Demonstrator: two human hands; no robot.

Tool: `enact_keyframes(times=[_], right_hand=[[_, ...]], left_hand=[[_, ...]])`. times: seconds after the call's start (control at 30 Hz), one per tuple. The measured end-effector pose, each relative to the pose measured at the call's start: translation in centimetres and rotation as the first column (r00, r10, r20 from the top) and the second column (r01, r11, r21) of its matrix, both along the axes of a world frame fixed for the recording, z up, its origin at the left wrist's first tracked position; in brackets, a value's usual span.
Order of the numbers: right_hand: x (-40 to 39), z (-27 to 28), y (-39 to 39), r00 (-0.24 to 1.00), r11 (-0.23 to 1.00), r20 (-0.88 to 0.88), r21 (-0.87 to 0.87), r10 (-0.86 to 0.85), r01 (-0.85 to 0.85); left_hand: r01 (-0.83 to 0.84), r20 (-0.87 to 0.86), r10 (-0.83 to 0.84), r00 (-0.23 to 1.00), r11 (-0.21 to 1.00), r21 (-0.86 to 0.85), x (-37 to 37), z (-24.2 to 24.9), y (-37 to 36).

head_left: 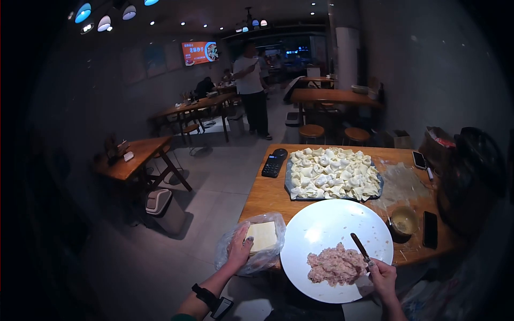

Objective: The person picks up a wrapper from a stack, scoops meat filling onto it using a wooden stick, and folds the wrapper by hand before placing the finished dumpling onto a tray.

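One wrapper stack (pixel 261 237): lower middle of the frame, in a clear plastic bag (pixel 272 218); probably soft, light, easily torn, best taken by its edges. Sheets uncountable.
My left hand (pixel 239 247): on the stack's left side, fingers slightly bent; I cannot tell how firmly they close.
Wontons (pixel 332 174): dozens on one tray (pixel 292 193), centre right, too heaped to count; likely delicate, so I'd lift by the tray's rim.
Meat filling (pixel 337 265): one mound, lower right of centre, on one white plate (pixel 310 230); looks sticky, soft, fairly heavy in bulk.
My right hand (pixel 383 275): narrow pinch on one slim dark utensil (pixel 359 245); its handling should be light, but greasy fingers could slip.
Right side: one bowl (pixel 404 221), two phones (pixel 419 160) (pixel 430 230).
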State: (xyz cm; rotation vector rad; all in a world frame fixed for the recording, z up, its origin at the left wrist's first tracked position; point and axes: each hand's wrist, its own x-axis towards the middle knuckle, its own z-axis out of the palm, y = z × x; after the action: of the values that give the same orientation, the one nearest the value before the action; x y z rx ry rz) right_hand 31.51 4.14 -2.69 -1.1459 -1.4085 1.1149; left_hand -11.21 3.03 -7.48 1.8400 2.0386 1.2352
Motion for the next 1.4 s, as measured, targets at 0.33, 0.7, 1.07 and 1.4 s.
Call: enact_keyframes(times=[0.33, 0.7, 1.07, 1.4], right_hand=[[2.3, -1.5, -1.2, 0.996, 0.997, -0.061, -0.043, -0.072, 0.069], [5.5, -5.9, -1.4, 0.987, 0.993, -0.103, -0.018, -0.12, 0.119], [2.6, -0.8, -0.3, 0.994, 0.995, 0.058, -0.014, -0.094, 0.095], [0.2, -4.3, -0.4, 0.963, 0.977, -0.176, 0.015, -0.206, 0.212]], left_hand=[[-0.009, 0.02, 0.009, 1.0, 0.999, 0.035, -0.2, -0.1, 0.2], [0.027, -0.096, -0.021, 0.995, 0.998, 0.06, 0.1, 1.1, 0.0], [-0.162, 0.082, 0.159, 0.984, 0.986, 0.033, -1.0, -0.8, 0.4], [-0.209, 0.03, 0.206, 0.978, 0.97, 0.121, -0.9, -1.2, 0.8]])
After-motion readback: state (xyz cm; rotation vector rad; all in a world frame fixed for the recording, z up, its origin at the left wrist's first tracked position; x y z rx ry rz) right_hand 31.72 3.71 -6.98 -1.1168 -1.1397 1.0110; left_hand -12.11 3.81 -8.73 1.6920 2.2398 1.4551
